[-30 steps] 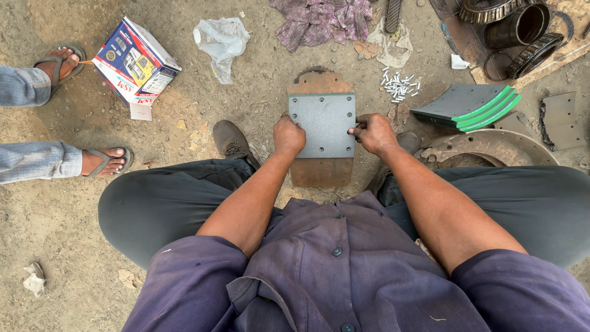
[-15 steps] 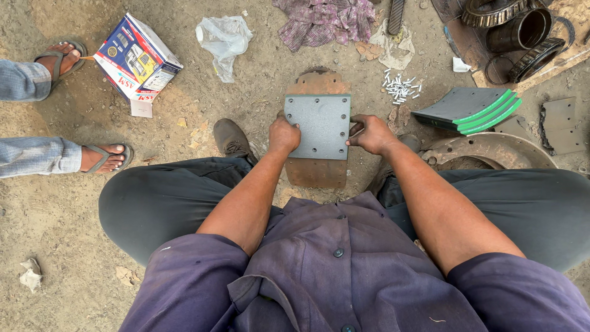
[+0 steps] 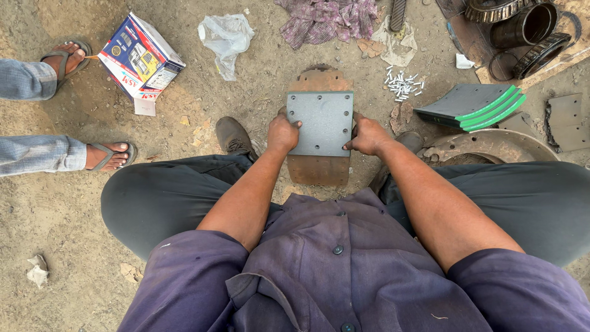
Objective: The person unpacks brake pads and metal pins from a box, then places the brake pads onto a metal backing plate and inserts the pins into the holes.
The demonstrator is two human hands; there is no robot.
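The grey brake lining [image 3: 321,123] is gripped at its side edges by the left hand [image 3: 282,133] and right hand [image 3: 369,135], laid lengthwise on the rusty brake shoe [image 3: 319,169].

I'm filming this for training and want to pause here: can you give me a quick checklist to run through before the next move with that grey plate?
1. Left hand on the plate's left edge: ok.
2. Right hand on its right edge: ok.
3. Grey plate lies squarely over the rusty curved piece, which shows above and below it: ok.
4. Plate's holes matched to holes beneath: cannot tell, the plate covers them.
5. Pile of small rivets lies on the ground beyond the right hand: ok.
6. Bystander's sandalled foot is well apart from the hands: ok.
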